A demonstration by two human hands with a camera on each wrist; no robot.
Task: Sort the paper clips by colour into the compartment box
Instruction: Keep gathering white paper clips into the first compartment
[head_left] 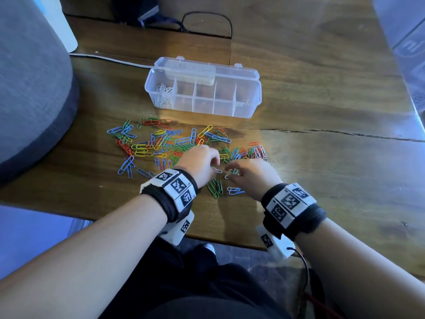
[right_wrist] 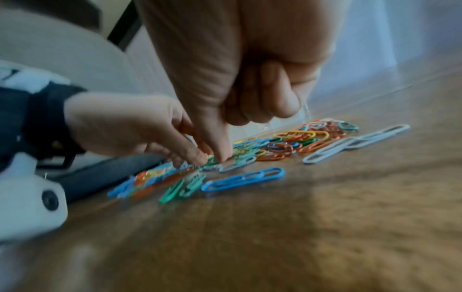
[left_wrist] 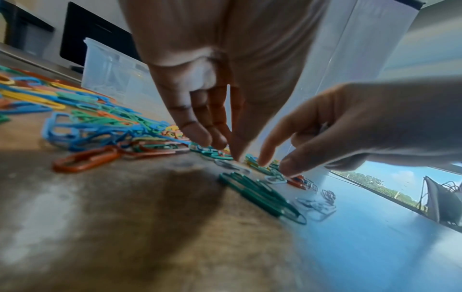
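Your two forearms come in nearest the camera, each with one black wrist strap carrying white coded tags, and your dark trousers show below the table edge. Beyond them spreads the one wooden table (head_left: 322, 157), with a long crack running across its right half. One grey rounded seat (head_left: 30, 88) stands against its left side.

One clear compartment box (head_left: 203, 87) sits on the table, well beyond your hands, its lid tipped back. I count five compartments across the front row; only the leftmost holds anything, a small heap of white clips (head_left: 163, 95), too tangled to count.

Between the box and your hands lies the loose pile of paper clips (head_left: 161, 143), blue, green, red, yellow and white mixed, far too many to count. Just near of your hands lie one bunch of green clips (head_left: 215, 188) and about two blue clips (head_left: 235, 191).

Your left hand (head_left: 200, 163) has its fingers curled down and close together, tips at the table on a white clip (left_wrist: 231, 165); whether it is pinched or only touched, I cannot tell. Your right hand (head_left: 251, 174) lies just beside it, forefinger and thumb reaching down to the clips, the other fingers curled in; I cannot tell if it grips one.
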